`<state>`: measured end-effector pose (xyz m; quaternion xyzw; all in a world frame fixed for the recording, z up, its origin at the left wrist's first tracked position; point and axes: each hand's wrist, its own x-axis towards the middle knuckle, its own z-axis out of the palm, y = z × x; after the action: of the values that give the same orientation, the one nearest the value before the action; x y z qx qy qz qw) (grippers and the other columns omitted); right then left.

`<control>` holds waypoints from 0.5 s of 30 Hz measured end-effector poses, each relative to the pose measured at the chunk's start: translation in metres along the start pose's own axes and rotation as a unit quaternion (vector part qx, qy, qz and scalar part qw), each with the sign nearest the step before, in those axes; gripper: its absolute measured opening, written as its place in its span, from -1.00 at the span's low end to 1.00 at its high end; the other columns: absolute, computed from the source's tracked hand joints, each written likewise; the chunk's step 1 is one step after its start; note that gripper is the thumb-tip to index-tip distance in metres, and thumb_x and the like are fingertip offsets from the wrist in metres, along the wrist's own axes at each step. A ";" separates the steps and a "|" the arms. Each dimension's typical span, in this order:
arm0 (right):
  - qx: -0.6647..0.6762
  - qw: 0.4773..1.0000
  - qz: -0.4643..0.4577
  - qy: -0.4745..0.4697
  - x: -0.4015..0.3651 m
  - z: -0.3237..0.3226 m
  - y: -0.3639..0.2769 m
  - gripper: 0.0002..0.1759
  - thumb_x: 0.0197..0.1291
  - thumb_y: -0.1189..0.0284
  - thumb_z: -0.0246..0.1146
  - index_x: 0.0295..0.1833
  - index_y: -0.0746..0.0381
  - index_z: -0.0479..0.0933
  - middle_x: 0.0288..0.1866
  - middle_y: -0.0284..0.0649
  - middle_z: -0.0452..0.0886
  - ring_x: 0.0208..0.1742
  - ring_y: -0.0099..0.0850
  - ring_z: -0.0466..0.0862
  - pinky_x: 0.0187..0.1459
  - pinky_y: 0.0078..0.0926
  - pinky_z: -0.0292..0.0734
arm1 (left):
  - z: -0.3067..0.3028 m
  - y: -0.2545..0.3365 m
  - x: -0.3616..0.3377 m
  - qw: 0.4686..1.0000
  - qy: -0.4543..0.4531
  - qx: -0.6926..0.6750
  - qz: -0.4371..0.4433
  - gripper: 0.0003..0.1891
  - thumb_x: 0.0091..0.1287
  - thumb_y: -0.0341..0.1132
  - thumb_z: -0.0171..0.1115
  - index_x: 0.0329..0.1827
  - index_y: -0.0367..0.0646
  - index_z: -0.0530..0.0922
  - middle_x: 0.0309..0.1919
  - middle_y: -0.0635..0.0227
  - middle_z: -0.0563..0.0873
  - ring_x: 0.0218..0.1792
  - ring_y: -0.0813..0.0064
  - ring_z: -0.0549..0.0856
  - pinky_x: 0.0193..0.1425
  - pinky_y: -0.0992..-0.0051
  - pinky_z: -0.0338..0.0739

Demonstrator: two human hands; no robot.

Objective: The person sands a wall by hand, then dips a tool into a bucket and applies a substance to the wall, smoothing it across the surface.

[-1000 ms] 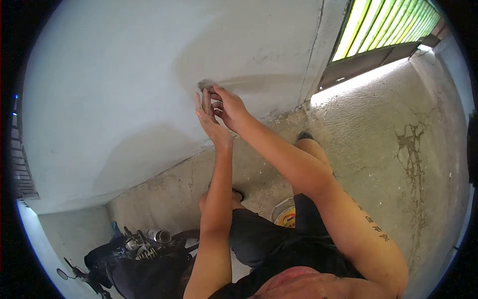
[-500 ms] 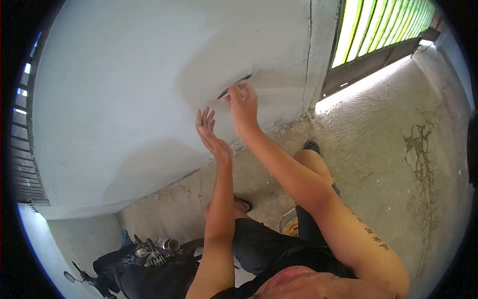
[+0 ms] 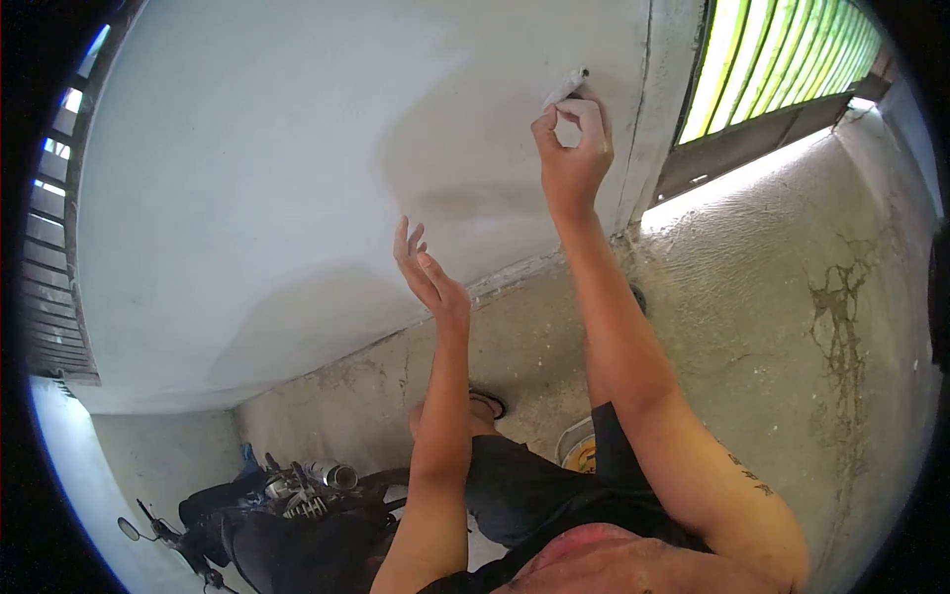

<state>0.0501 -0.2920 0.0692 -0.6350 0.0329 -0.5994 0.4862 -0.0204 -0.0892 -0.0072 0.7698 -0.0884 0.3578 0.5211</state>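
Note:
My right hand (image 3: 581,144) is raised to the upper right of the wall, thumb and fingers closed on a flat putty scraper (image 3: 566,89). The scraper looks pale and smeared on its face, with a dark end, and lies close against the grey-white wall (image 3: 297,148). Part of it is hidden by my fingers. My left hand (image 3: 432,272) hangs in front of the wall, lower and to the left, fingers apart and holding nothing. Pale residue shows on its fingertips.
A motorcycle (image 3: 297,515) stands at the lower left. On the concrete floor (image 3: 752,327), a bucket (image 3: 579,453) sits by my legs. A slatted gate (image 3: 772,69) is at upper right, and a barred window (image 3: 54,247) at far left.
My right hand has moved up and to the right along the wall with the putty scraper, which has turned to show its pale face. My left hand has barely moved, still open.

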 end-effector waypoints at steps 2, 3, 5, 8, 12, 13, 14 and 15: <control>-0.045 0.997 -0.057 -0.002 0.001 0.003 0.000 -0.85 0.18 0.61 0.38 -0.16 0.25 0.56 0.15 -0.02 0.75 0.04 -0.08 0.76 0.07 -0.21 0.69 | -0.004 -0.001 0.001 1.000 0.001 -0.003 0.002 -0.36 0.74 0.12 -0.30 0.60 -0.19 0.29 0.54 0.14 0.43 0.38 0.13 0.58 0.42 0.09 0.41; -0.046 0.997 -0.056 -0.005 -0.002 0.005 -0.001 -0.85 0.18 0.61 0.38 -0.16 0.25 0.56 0.15 -0.02 0.75 0.04 -0.08 0.76 0.07 -0.21 0.69 | -0.007 -0.002 0.000 1.000 0.000 -0.007 0.005 -0.36 0.74 0.12 -0.30 0.60 -0.19 0.29 0.54 0.14 0.43 0.39 0.13 0.58 0.42 0.09 0.41; -0.043 0.996 -0.067 -0.034 -0.006 0.014 -0.002 -0.86 0.20 0.59 0.38 -0.16 0.25 0.56 0.20 -0.03 0.75 0.20 -0.05 0.75 0.14 -0.21 0.70 | -0.011 -0.004 0.002 1.000 -0.001 0.001 0.004 -0.36 0.74 0.12 -0.30 0.60 -0.19 0.29 0.55 0.14 0.42 0.39 0.13 0.57 0.43 0.09 0.41; -0.039 0.995 -0.090 -0.034 -0.011 0.022 0.003 -0.74 0.24 0.55 0.36 0.04 0.30 0.60 0.23 -0.02 0.74 0.30 -0.02 0.71 0.25 -0.15 0.65 | -0.017 -0.004 0.003 1.000 0.000 0.015 0.003 -0.36 0.74 0.11 -0.29 0.60 -0.21 0.28 0.56 0.14 0.41 0.41 0.12 0.56 0.45 0.09 0.40; -0.010 0.998 -0.034 -0.057 -0.027 0.033 -0.013 -0.47 0.32 0.45 0.30 0.37 0.39 0.51 0.39 0.07 0.62 0.50 0.09 0.54 0.45 0.02 0.47 | -0.027 -0.017 0.005 0.997 -0.005 0.059 0.040 -0.38 0.74 0.06 -0.22 0.61 -0.24 0.27 0.59 0.08 0.37 0.51 0.08 0.46 0.51 0.07 0.36; -0.046 0.994 -0.055 -0.077 -0.032 0.038 -0.017 -0.36 0.35 0.38 0.28 0.48 0.40 0.40 0.49 0.09 0.52 0.56 0.14 0.43 0.52 0.10 0.34 | -0.028 -0.018 0.006 0.998 -0.001 0.059 0.037 -0.38 0.74 0.06 -0.22 0.61 -0.24 0.27 0.59 0.08 0.37 0.51 0.08 0.46 0.51 0.07 0.36; -0.082 0.989 -0.075 -0.096 -0.037 0.042 -0.020 -0.25 0.38 0.30 0.26 0.59 0.42 0.30 0.58 0.11 0.42 0.63 0.19 0.33 0.59 0.17 0.21 | -0.028 -0.019 0.007 0.995 0.000 0.076 0.058 -0.39 0.74 0.05 -0.19 0.61 -0.26 0.27 0.61 0.02 0.33 0.55 0.04 0.41 0.54 0.04 0.32; -0.081 0.989 -0.076 -0.098 -0.043 0.047 -0.026 -0.25 0.38 0.30 0.26 0.59 0.42 0.30 0.58 0.11 0.42 0.63 0.19 0.33 0.59 0.17 0.21 | -0.029 -0.019 0.008 0.992 0.002 0.092 0.080 -0.39 0.74 0.03 -0.16 0.60 -0.27 0.28 0.63 -0.04 0.30 0.59 0.00 0.35 0.58 0.01 0.28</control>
<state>0.0611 -0.2248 0.0641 -0.7290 -0.0153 -0.5647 0.3867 -0.0180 -0.0537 -0.0098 0.8041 -0.1153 0.4070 0.4177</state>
